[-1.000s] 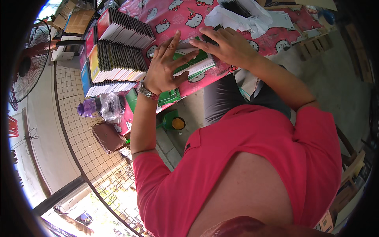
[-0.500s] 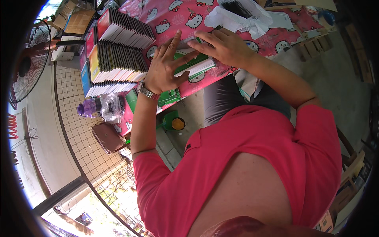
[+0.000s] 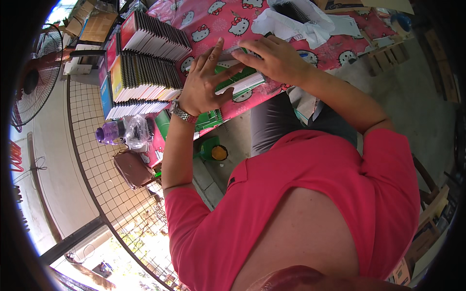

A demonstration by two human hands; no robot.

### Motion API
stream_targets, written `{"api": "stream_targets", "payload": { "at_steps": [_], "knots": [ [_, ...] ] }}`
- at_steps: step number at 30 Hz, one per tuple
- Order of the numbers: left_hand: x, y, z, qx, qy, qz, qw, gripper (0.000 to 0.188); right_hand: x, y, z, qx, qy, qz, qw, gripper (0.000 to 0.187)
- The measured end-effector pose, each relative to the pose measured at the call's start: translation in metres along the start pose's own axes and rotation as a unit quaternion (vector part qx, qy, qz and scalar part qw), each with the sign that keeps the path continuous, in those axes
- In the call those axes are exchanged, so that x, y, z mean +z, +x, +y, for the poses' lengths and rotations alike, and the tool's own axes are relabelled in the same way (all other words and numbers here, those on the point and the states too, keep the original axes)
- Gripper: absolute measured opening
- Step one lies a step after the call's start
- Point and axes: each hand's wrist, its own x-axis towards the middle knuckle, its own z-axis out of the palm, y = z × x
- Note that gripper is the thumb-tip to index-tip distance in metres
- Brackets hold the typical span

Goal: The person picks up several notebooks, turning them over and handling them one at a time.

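Observation:
A green-covered notebook with a thick block of white pages lies near the front edge of the table, partly hidden by my hands. My left hand, a metal watch on its wrist, rests over its left part with the fingers spread. Across the notebook's far right side reaches my right hand. Its thumb and forefinger point left, apart from each other, while the other fingertips bend out of sight. Under my left wrist, a second green cover sticks out at the table edge.
Left of my hands stand stacks of spiral-bound notebooks. A purple bottle, a clear plastic bag and a brown bag are nearer me. White paper with black coils lies at the far right. A fan stands far left.
My right hand has shifted slightly, uncovering a blue object on the tablecloth behind it. The left hand stays spread over the notebook, almost unmoved.

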Motion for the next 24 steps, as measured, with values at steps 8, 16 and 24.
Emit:
{"api": "stream_targets", "payload": {
  "at_steps": [8,16,24],
  "knots": [
    [0.002,0.0,0.001,0.0,0.011,0.006,1.0,0.058,0.002,0.006,-0.003,0.021,0.051,0.015,0.998,0.027],
    [0.005,-0.002,-0.004,-0.008,0.001,0.017,1.0,0.062,0.007,0.017,-0.003,0.053,0.111,0.011,0.992,0.022],
    [0.005,-0.004,-0.001,-0.013,0.001,0.024,1.0,0.062,0.006,0.01,-0.003,0.028,0.175,0.045,0.983,0.027]
  ]
}}
